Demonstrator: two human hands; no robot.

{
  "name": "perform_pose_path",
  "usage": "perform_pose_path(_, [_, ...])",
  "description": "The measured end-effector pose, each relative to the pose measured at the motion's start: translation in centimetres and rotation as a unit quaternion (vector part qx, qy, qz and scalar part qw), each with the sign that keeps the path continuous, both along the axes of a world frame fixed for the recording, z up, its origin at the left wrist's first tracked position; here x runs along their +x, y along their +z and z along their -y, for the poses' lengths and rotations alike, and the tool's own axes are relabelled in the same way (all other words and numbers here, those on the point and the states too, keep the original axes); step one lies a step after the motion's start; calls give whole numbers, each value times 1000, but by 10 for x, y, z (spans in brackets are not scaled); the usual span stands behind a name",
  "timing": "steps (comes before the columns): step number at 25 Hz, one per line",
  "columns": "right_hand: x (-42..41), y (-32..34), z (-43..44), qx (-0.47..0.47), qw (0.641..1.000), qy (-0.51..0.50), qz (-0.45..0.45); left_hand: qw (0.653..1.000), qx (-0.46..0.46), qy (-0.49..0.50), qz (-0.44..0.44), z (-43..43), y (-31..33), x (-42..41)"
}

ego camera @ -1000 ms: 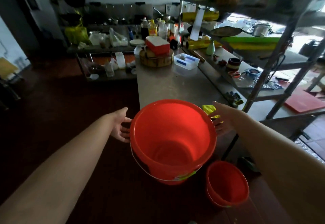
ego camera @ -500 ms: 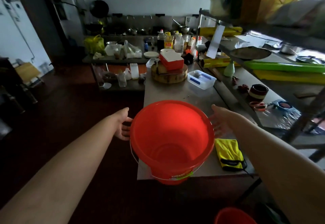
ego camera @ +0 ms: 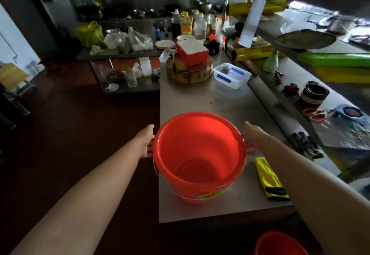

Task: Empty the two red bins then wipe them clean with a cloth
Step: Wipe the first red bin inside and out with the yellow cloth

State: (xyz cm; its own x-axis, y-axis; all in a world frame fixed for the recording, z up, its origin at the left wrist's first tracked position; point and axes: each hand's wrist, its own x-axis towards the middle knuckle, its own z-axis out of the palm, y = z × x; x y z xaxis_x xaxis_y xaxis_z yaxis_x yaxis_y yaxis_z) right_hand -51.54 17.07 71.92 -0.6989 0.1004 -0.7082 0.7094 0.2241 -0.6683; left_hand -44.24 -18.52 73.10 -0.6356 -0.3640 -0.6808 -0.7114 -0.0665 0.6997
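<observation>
Bin (ego camera: 200, 154) between left hand (ego camera: 147, 142) and right hand (ego camera: 250, 136); both apparently touching it.

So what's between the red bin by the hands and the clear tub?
Head view: bare table between red bin and clear tub, just a few specks.

- The left hand (ego camera: 147, 144) is bare, and so is the right hand (ego camera: 250, 138).
- The left arm (ego camera: 80, 194) is bare right up to the picture's edge.
- The right arm (ego camera: 320, 184) is bare the same way, long and smooth.
</observation>
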Motion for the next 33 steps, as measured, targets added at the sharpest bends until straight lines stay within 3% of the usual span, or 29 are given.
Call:
perform_pose_path(8, [-2, 16, 2, 16, 1000, -4, 15, 994, -62, -85, -1, 7, 8, -44])
perform_pose_path(13, [3, 44, -24, 57, 996, -43, -46, 984, -87, -133, -87, -22, 40, -83])
perform_pose_path(22, [27, 83, -146, 34, 991, -106, -68, 936, -21, -333, -113, -200, 64, -125])
perform_pose_path(26, [33, 84, -203, -24, 993, -93, -65, 927, -9, -355, -120, -291, 63, -131])
perform_pose_path(33, [16, 33, -257, 35, 998, -39, -22, 930, -45, -354, -91, -414, -8, -127])
